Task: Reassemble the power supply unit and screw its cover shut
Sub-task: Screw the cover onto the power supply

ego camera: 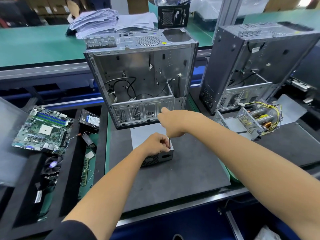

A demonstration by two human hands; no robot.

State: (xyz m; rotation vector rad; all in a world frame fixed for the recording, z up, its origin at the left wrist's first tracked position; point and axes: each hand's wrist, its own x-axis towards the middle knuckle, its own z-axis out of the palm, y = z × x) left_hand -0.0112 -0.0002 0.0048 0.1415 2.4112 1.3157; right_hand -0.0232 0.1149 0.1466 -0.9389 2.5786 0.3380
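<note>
A grey metal power supply unit (147, 135) lies on the dark mat (181, 170) just in front of an open computer case. A thin screwdriver shaft (169, 142) stands upright at its near right top corner. My left hand (156, 142) pinches the lower end of the shaft against the cover. My right hand (170, 122) grips the screwdriver's handle from above; the handle is hidden inside the fist. The screw itself is hidden by my fingers.
The open case (142, 80) stands upright behind the unit. A second case (251, 66) and a disassembled power supply with loose wires (256, 120) are to the right. Left trays hold a motherboard (43, 129), a hard drive (90, 120), a cooler fan (52, 165) and RAM sticks.
</note>
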